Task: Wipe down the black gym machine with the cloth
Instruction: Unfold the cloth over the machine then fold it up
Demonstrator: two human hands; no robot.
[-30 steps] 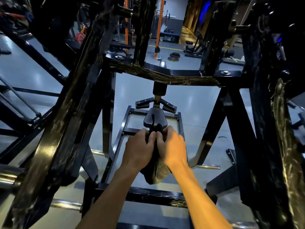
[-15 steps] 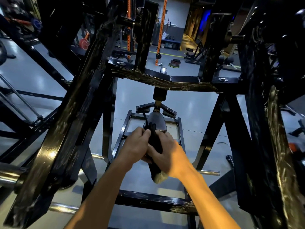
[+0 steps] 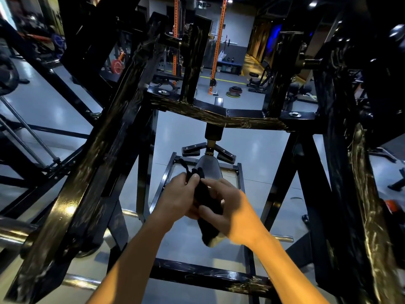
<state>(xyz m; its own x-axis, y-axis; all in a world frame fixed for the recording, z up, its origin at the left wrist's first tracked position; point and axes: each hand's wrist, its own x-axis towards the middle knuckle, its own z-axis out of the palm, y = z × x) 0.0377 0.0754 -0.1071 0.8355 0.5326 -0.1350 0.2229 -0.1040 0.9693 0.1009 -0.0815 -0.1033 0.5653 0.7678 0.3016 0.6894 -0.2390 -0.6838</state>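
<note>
you are holding a dark cloth [image 3: 207, 199] between both hands, in mid-air inside the black gym machine [image 3: 114, 137], above its seat pad [image 3: 208, 170] and lower frame. your left hand [image 3: 177, 199] is curling its fingers around the cloth's upper end. your right hand [image 3: 228, 210] is gripping the middle, thumb underneath and fingers partly spread. the cloth's paler tail is hanging below your right hand.

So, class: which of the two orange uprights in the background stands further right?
The orange upright rising beside the "REP" sign; the other orange upright stands left of it.
</note>
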